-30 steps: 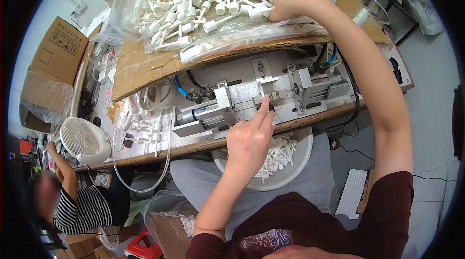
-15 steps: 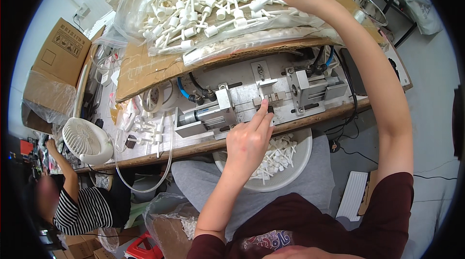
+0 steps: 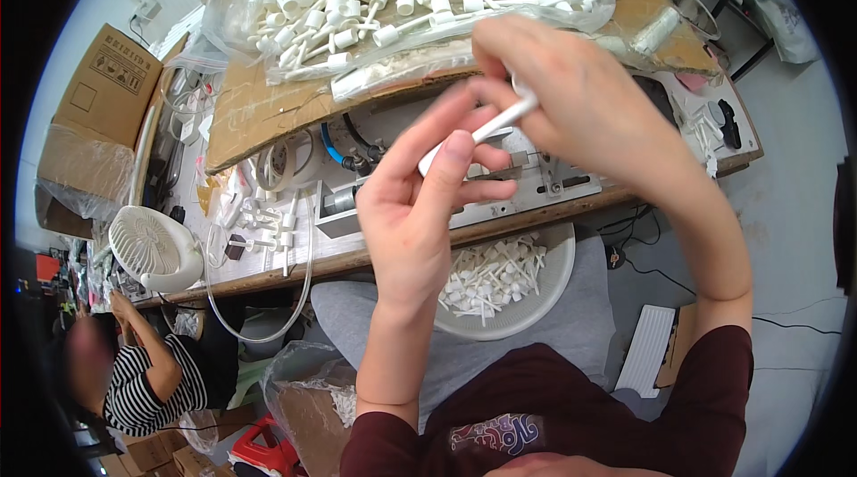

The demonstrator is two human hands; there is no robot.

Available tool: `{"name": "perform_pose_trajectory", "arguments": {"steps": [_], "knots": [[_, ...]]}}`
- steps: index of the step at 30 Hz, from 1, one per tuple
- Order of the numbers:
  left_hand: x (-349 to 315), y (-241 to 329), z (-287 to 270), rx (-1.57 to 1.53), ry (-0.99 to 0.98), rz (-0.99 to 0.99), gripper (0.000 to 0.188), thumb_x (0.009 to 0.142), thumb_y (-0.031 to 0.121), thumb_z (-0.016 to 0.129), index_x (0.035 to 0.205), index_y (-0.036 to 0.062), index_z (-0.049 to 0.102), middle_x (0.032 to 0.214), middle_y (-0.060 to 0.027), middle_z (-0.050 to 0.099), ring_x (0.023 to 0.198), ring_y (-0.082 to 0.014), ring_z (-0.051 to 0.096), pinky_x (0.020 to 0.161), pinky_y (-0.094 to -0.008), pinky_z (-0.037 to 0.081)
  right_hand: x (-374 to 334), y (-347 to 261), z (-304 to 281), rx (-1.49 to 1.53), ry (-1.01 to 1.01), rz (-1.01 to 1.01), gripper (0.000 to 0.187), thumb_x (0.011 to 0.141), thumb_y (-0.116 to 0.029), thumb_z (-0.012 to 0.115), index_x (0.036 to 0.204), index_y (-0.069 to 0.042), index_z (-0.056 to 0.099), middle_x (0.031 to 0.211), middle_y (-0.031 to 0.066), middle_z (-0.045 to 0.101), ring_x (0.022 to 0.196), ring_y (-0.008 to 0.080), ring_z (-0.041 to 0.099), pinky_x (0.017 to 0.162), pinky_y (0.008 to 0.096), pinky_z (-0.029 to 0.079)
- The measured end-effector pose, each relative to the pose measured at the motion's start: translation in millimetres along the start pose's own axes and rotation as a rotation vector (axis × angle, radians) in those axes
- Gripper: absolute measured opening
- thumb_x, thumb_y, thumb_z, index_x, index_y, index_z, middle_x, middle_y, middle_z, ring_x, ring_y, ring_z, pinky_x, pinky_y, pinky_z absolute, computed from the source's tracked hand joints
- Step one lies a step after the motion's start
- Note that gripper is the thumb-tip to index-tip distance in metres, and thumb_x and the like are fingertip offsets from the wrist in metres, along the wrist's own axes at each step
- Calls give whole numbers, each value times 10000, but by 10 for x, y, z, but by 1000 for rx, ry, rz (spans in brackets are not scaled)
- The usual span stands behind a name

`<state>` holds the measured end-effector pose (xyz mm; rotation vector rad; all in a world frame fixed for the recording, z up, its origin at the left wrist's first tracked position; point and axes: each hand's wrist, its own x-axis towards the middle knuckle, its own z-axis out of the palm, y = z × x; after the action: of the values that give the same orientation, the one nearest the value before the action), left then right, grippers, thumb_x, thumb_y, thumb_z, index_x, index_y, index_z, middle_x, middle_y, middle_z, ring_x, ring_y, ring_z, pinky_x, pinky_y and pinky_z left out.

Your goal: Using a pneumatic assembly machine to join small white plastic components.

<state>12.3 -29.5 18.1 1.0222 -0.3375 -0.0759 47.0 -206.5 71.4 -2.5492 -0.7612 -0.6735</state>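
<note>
Above the bench, a white plastic stem piece (image 3: 503, 123) slants between my two hands. My right hand (image 3: 571, 93) grips its upper end with bent fingers, which hide that end. Thumb and fingers of my left hand (image 3: 406, 227) close around the lower, thicker end; the other left fingers spread behind it. Beneath both hands lies a metal fixture with cylinders (image 3: 337, 209), mostly covered by them. Beyond the hands, a heap of similar white cup-ended stems (image 3: 384, 8) lies on clear plastic and cardboard.
A pale basin (image 3: 569, 285) with many small white stems rests on my lap. Along the bench's left side are a white fan (image 3: 153, 249), clear tubing and white fittings (image 3: 281, 227). A cardboard sheet (image 3: 259, 124) overhangs the fixture. A person (image 3: 152, 379) in stripes sits at left.
My right hand has come down from the heap with a white stem piece. My left hand has left the fixture, risen and turned, and now meets the piece's lower end.
</note>
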Motion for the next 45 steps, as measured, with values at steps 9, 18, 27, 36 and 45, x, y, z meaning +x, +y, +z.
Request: {"name": "perform_pose_trajectory", "arguments": {"steps": [9,18,27,36,45], "knots": [[-525,-180,-233,147,74,-114,522,1022,66,534,1495,-92,380,1516,-207,455,1189,-193,583,998,-335,491,-714,60,35,888,62,659,158,987,-212,671,987,-80,585,799,-70,518,670,-2,429,581,184,335],[-557,-518,-351,1078,-127,377,404,740,-64,821,1130,-52,717,1311,-168,637,1056,-247,696,825,-322,615,-1165,-47,297,1279,371,828,144,1024,-145,605,1139,-59,597,921,-28,566,706,20,435,618,177,350],[-379,-676,-247,1553,-195,475,293,753,112,822,1033,50,764,1173,-43,741,686,-175,668,616,-285,502,-1289,-215,366,1483,573,837,167,1066,-176,513,1161,-46,557,996,42,580,743,53,466,672,208,391],[-352,-682,-258,1546,-191,459,318,735,136,842,1031,57,760,1189,-34,736,582,-165,623,570,-266,504,-1292,-359,437,1466,687,892,208,1064,-153,506,1223,-24,543,1087,59,584,827,61,503,732,224,418],[-508,-514,59,1020,-207,476,442,704,59,883,1113,45,716,1024,-114,726,836,-232,715,708,-315,584,-1368,-735,715,1198,496,817,323,1077,-154,465,1347,21,494,1219,65,580,1071,87,537,951,253,434]]}}
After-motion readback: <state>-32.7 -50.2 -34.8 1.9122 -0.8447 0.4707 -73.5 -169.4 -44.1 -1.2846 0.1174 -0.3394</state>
